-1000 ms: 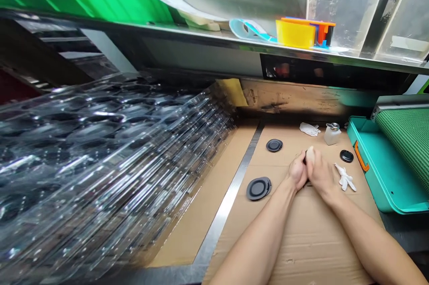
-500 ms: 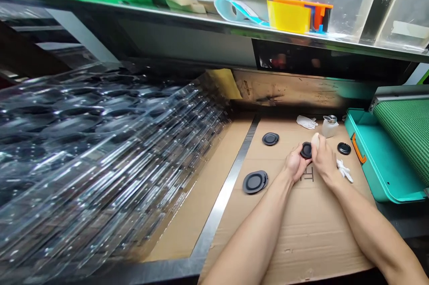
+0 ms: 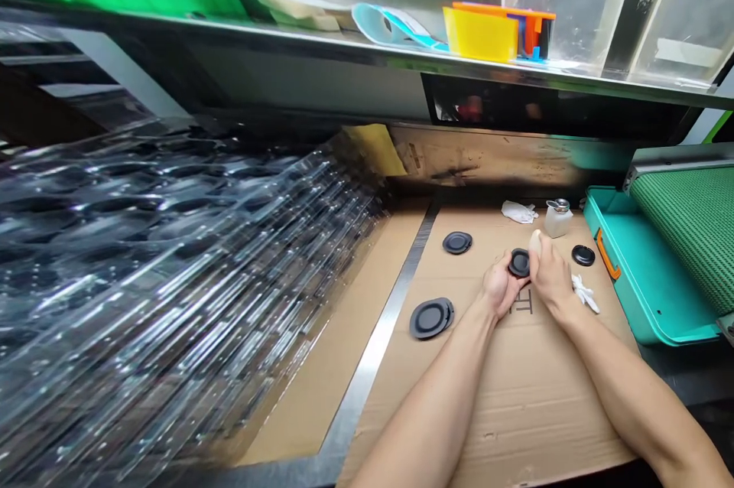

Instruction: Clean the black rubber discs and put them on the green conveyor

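My left hand (image 3: 498,289) grips a small round black disc (image 3: 519,263) just above the cardboard sheet (image 3: 516,373). My right hand (image 3: 549,274) is closed against the disc's right side, a pale fingertip cover raised on one finger. What the right fingers pinch is hidden. Other black discs lie on the cardboard: one (image 3: 457,242) to the upper left, a larger stacked pair (image 3: 430,317) to the lower left, one (image 3: 583,255) to the right. A crumpled white glove or cloth (image 3: 586,293) lies just right of my right hand.
A tall slanted stack of clear plastic blister trays (image 3: 172,266) fills the left. A small white bottle (image 3: 556,218) and a white wipe (image 3: 519,211) sit at the back. A teal tray (image 3: 642,281) and green conveyor belt (image 3: 688,228) stand at right. A shelf above carries a yellow bin (image 3: 480,33).
A second ago both hands were clasped together low over the cardboard. The black disc has since come into view between them, and the hands have shifted slightly away from me.
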The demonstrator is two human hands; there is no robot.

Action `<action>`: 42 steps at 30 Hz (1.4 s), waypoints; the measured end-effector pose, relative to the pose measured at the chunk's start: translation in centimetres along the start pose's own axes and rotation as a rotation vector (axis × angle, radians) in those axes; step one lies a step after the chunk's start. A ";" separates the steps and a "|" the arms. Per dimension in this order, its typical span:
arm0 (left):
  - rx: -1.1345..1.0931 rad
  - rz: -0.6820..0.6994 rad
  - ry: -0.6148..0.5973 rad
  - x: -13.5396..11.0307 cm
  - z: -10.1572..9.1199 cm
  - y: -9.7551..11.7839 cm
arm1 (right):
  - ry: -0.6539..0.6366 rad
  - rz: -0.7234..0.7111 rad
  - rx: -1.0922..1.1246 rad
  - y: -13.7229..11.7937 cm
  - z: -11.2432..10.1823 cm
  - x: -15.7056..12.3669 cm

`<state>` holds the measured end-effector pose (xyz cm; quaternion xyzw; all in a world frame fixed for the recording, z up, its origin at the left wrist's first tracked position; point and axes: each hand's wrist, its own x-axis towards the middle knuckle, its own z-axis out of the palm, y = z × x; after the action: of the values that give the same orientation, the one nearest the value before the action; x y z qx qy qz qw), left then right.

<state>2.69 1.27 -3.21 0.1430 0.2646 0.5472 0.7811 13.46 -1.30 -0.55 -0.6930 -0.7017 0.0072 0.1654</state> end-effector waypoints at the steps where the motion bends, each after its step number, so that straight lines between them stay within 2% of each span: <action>1: -0.002 -0.004 -0.002 0.0 0.0 0.0 | -0.011 -0.042 0.006 0.1 0.0 0.0; 3: -0.004 -0.014 -0.006 0.0 0.0 0.0 | -0.027 -0.072 0.007 0.1 0.1 0.1; 6: -0.006 0.001 0.000 0.0 0.0 0.1 | 0.009 0.006 0.008 0.1 0.1 0.0; 9: -0.015 0.001 -0.002 0.0 0.1 0.1 | -0.007 -0.072 0.028 0.0 0.0 -0.1; 13: 0.015 0.004 0.022 0.2 0.1 0.0 | 0.011 0.019 0.108 -0.1 -0.5 -0.1; 16: 0.021 0.006 0.017 0.3 0.1 -0.1 | -0.054 -0.003 0.142 -0.1 -0.8 0.1; 19: 0.036 0.017 0.011 0.4 0.0 -0.3 | -0.066 0.112 0.120 0.0 -1.1 0.3; 21: 0.057 0.034 0.023 0.3 -0.1 -0.1 | -0.081 0.138 0.141 -0.2 -1.4 -0.1; 24: 0.081 0.038 0.020 -0.1 -0.2 1.2 | -0.187 -0.023 0.209 -0.8 -1.6 -1.3; 26: 0.095 0.107 0.016 -0.6 -0.2 2.6 | -0.224 -0.105 0.216 -0.8 -1.6 -1.9; 28: 0.105 0.208 0.041 -1.2 -0.1 3.9 | -0.201 -0.096 0.194 -0.3 -1.7 -1.8; 30: 0.095 0.228 0.062 -1.5 0.0 4.8 | -0.118 -0.069 0.143 0.7 -2.0 -1.1; 32: 0.052 0.145 0.059 -1.8 0.2 5.2 | -0.016 -0.065 0.040 2.1 -2.8 -0.2; 34: -0.002 0.003 0.070 -1.9 0.2 5.5 | 0.021 -0.043 -0.093 3.8 -4.1 0.6; 37: -0.061 -0.188 0.092 -1.9 0.0 5.9 | -0.100 0.114 -0.224 6.0 -6.3 1.1; 39: -0.088 -0.256 0.073 -1.9 -0.1 6.1 | -0.216 0.200 -0.269 6.9 -7.2 1.1; 42: -0.136 -0.307 0.043 -2.0 -0.2 6.4 | -0.339 0.182 -0.312 7.3 -7.3 0.9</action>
<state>-2.91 1.71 0.40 0.0362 0.2624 0.4409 0.8576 22.35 -1.78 4.83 -0.7593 -0.6468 0.0297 -0.0648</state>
